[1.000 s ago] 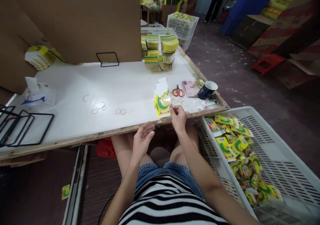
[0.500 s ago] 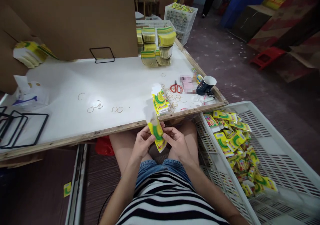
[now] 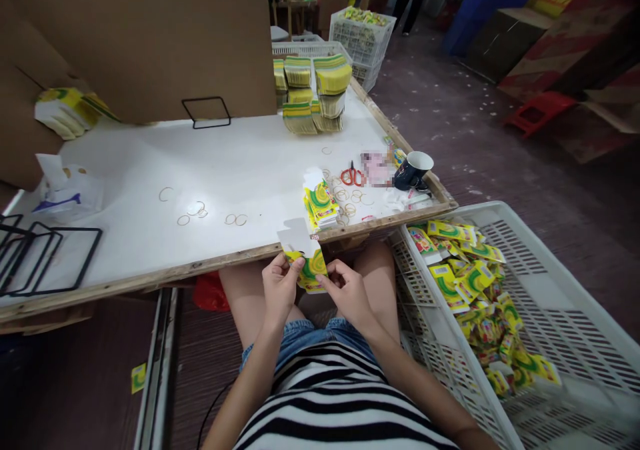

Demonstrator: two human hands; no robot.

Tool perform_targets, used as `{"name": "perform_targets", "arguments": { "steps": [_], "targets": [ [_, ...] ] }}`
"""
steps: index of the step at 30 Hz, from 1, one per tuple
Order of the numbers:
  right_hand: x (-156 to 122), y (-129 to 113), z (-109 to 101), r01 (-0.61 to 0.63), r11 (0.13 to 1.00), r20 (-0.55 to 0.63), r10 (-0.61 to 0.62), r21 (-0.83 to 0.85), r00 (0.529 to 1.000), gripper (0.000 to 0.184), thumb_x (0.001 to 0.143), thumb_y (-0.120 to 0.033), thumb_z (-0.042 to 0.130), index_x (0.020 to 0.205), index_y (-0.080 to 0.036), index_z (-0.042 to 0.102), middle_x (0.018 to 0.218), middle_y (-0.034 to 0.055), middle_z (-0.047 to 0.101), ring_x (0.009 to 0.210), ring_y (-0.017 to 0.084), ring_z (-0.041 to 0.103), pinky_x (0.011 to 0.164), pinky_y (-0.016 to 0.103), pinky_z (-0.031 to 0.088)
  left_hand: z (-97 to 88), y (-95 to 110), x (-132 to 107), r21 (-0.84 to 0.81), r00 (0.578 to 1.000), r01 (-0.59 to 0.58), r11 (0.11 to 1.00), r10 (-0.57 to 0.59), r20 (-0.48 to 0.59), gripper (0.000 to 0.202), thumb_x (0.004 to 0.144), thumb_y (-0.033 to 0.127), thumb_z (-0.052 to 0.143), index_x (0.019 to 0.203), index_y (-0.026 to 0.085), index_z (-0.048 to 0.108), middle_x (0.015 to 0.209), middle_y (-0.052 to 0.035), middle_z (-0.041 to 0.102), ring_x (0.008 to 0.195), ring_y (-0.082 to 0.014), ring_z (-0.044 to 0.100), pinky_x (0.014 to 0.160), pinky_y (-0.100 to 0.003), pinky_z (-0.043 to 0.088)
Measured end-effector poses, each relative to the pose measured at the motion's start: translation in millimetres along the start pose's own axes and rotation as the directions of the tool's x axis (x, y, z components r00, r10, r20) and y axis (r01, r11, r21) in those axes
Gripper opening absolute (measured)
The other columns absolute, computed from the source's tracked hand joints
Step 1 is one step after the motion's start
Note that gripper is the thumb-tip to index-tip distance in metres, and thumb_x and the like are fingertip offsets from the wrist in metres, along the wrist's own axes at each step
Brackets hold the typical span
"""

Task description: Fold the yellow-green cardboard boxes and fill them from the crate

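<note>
I hold a flat yellow-and-green carton blank [image 3: 306, 262] over my lap, just below the table's front edge. My left hand [image 3: 279, 285] pinches its left side, and my right hand [image 3: 346, 291] pinches its right side. A small stack of the same blanks [image 3: 320, 205] lies on the white table [image 3: 150, 170] just beyond my hands. To my right, a white plastic crate [image 3: 560, 283] holds several folded yellow-and-green cartons [image 3: 475, 297].
Rubber bands [image 3: 200, 211] lie scattered on the table. Red scissors [image 3: 353, 175] and a dark mug [image 3: 413, 171] sit at the right edge. Bundled blanks [image 3: 313, 93] are stacked at the back. Black wire frames [image 3: 45, 253] lie at the left. Cardboard sheets stand behind.
My right hand took a blank from the stack and brought it down over my lap. My left hand closed on it, and the blank has turned from upright to lying wider between both hands.
</note>
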State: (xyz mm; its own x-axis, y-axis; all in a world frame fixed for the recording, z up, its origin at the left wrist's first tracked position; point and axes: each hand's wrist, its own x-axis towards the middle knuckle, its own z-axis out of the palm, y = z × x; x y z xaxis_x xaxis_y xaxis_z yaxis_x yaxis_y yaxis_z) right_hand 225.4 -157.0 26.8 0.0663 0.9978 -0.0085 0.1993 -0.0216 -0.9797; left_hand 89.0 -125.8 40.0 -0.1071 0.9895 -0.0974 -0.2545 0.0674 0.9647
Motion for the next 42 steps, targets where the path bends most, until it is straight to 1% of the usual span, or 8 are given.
{"name": "perform_targets", "arguments": {
  "steps": [8,15,22,26,32,37,40,42],
  "targets": [
    [8,-4,-5,0.068,0.975,-0.031,-0.062,0.210,0.998,0.035,0.082,-0.029,0.064,0.113,-0.023,0.048,0.093,0.0027,0.063,0.078,0.015,0.061,0.068,0.026,0.050,-0.1,-5,-6,0.087,0.987,-0.039,0.995,0.025,0.160,0.053,0.078,0.030,0.070,0.124,0.019,0.047,0.101,-0.0078,0.070,0.094,-0.0201,0.067,0.080,-0.030,0.053],
    [15,-10,-23,0.080,0.957,0.179,-0.134,0.280,0.975,0.060,0.084,-0.030,0.063,0.137,-0.028,0.035,0.103,0.0042,0.060,0.079,0.014,0.060,0.074,0.028,0.052,-11.1,13,-9,0.081,0.923,-0.012,0.997,-0.020,0.384,0.069,0.083,0.030,0.067,0.140,0.024,0.029,0.114,-0.0108,0.066,0.102,-0.0219,0.065,0.085,-0.033,0.052],
    [19,-15,-39,0.081,0.972,0.284,-0.143,0.218,0.948,0.026,0.089,-0.037,0.058,0.108,-0.021,0.062,0.097,0.0046,0.064,0.074,0.013,0.058,0.070,0.026,0.050,-17.4,17,-9,0.037,0.813,0.143,0.989,-0.139,0.566,0.064,0.081,0.027,0.069,0.136,0.023,0.037,0.104,-0.0099,0.069,0.096,-0.0230,0.067,0.081,-0.033,0.053],
    [19,-18,-42,0.081,0.982,0.285,-0.128,0.169,0.950,0.030,0.090,-0.044,0.053,0.095,-0.019,0.068,0.082,0.0035,0.065,0.064,0.014,0.056,0.064,0.027,0.048,-16.2,16,-11,0.022,0.776,0.219,0.975,-0.188,0.602,0.050,0.078,0.026,0.072,0.120,0.024,0.045,0.101,-0.0079,0.069,0.091,-0.0225,0.069,0.076,-0.030,0.053],
    [23,-24,-41,0.255,0.965,0.186,-0.262,0.059,0.947,0.033,0.091,-0.042,0.053,0.077,-0.019,0.073,0.078,0.0053,0.063,0.078,0.018,0.059,0.071,0.030,0.047,-14.5,14,-13,0.010,0.770,0.224,0.975,-0.183,0.612,0.043,0.076,0.024,0.074,0.108,0.023,0.044,0.093,-0.0048,0.069,0.081,-0.0186,0.069,0.070,-0.026,0.053],
    [25,-23,-37,0.255,0.958,0.180,-0.275,0.128,0.944,0.027,0.091,-0.035,0.054,0.075,-0.019,0.070,0.081,0.0053,0.064,0.081,0.018,0.060,0.075,0.030,0.047,-14.7,17,-14,0.011,0.791,0.205,0.979,-0.172,0.587,0.039,0.076,0.022,0.073,0.102,0.022,0.044,0.090,-0.0030,0.068,0.078,-0.0156,0.068,0.068,-0.023,0.052],
    [24,-22,-32,0.184,0.952,0.095,-0.212,0.246,0.973,0.015,0.087,-0.035,0.061,0.093,-0.021,0.064,0.084,0.0031,0.065,0.078,0.016,0.060,0.072,0.028,0.048,-13.2,19,-15,0.005,0.804,0.194,0.981,-0.162,0.572,0.041,0.077,0.023,0.073,0.104,0.023,0.043,0.092,-0.0035,0.068,0.079,-0.0162,0.069,0.068,-0.024,0.052],
    [23,-23,-28,0.138,0.935,0.047,-0.162,0.327,0.986,0.036,0.084,-0.036,0.064,0.117,-0.025,0.052,0.085,0.0014,0.066,0.075,0.016,0.061,0.070,0.027,0.049,-12.0,20,-15,-0.002,0.824,0.176,0.984,-0.146,0.548,0.053,0.078,0.024,0.072,0.118,0.025,0.038,0.097,-0.0051,0.068,0.082,-0.0178,0.069,0.070,-0.025,0.054]
  ]
}}
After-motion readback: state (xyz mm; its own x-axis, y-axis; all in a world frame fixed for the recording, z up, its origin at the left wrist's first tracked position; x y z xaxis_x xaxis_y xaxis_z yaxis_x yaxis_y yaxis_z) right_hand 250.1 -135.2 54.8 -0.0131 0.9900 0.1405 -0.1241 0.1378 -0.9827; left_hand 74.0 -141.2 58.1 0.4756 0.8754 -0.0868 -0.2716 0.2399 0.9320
